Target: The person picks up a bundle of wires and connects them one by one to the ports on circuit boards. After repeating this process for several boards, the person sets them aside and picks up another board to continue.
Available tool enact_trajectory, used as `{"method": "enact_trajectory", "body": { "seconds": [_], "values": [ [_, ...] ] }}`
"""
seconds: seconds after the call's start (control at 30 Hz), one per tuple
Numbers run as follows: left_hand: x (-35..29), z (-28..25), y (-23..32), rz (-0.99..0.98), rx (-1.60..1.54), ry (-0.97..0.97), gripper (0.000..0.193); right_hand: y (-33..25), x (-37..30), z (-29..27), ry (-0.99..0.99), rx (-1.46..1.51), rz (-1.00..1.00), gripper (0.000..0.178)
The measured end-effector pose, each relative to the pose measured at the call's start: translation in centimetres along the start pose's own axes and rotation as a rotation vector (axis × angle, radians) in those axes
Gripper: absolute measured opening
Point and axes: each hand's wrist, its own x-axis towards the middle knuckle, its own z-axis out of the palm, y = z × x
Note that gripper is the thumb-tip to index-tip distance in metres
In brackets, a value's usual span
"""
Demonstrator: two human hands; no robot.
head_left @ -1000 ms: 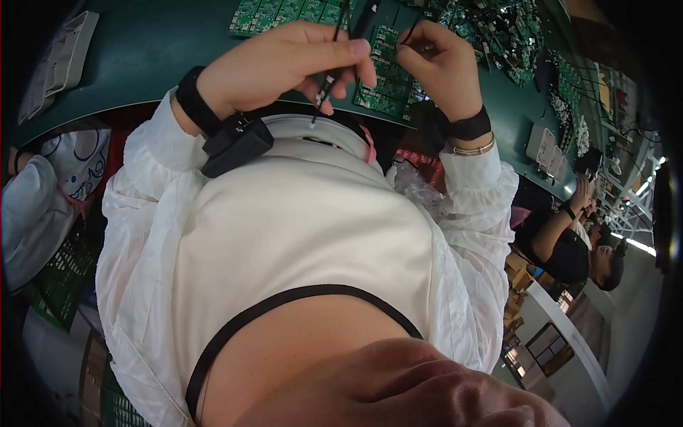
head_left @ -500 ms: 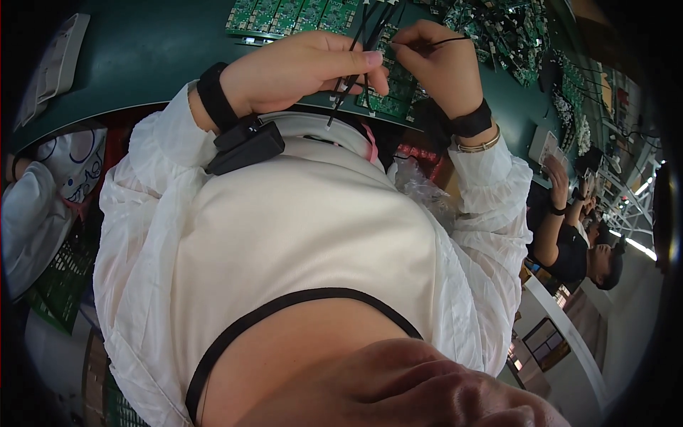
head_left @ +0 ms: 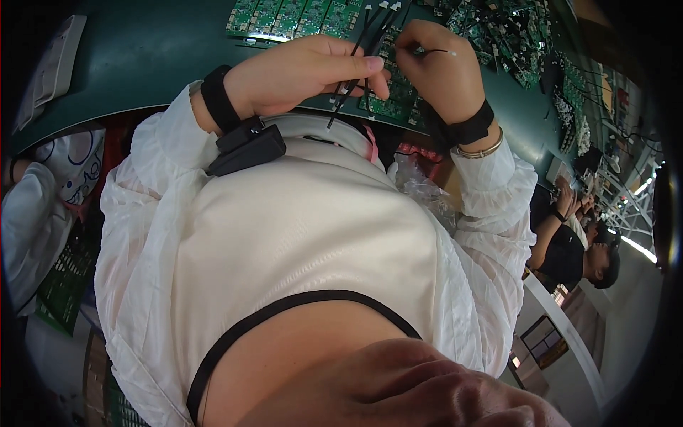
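My left hand (head_left: 302,71) is closed on a bunch of thin black cables (head_left: 361,44) with small white connectors at their ends. Thumb and fingers grip them at mid-length, so ends stick out above and below. Close by on the right, my right hand (head_left: 449,75) is pinched on a single black cable (head_left: 434,50), whose pale tip lies over the back of the hand. Its other end is hidden by the fingers. Beneath both hands lies a green circuit board panel (head_left: 384,108) at the table's near edge, partly covered.
More green circuit board panels (head_left: 293,19) lie on the dark green table (head_left: 156,53) beyond my left hand. A heap of boards with cables (head_left: 509,43) spreads at the far right. A pale plastic tray (head_left: 53,67) sits at the left. Another person (head_left: 562,245) works at the right.
My right hand has turned and shifted slightly, and the cable in it now lies over the back of the hand. My left hand keeps hold of the bunch, almost still.
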Motion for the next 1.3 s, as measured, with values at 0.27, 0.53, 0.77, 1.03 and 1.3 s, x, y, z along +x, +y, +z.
{"method": "enact_trajectory", "body": {
  "seconds": [0.27, 0.53, 0.77, 1.03, 1.3],
  "values": [
    [0.0, 0.5, 0.5, 0.0, 0.065, 0.015, 0.036, -0.2, 2.8, -2.4, -0.242, -0.024, 0.167, 0.011],
    [-0.6, 0.5, 0.8, 0.019, 0.174, 0.038, 0.036, -1.8, 6.3, -2.7, -0.404, -0.116, 0.302, 0.005],
    [-0.9, 0.9, 1.3, 0.072, 0.092, 0.112, 0.037, -2.7, 1.0, -3.8, -0.068, -0.43, 0.18, 0.003],
    [-0.6, 2.0, 2.6, 0.043, -0.071, 0.179, 0.042, -6.3, -4.7, -1.8, 0.105, 0.347, 0.074, 0.017],
    [-1.7, 2.7, 5.0, -0.002, 0.341, 0.246, 0.038, -5.5, -5.3, -0.9, 0.183, -0.208, 0.036, 0.014]
  ]
}}
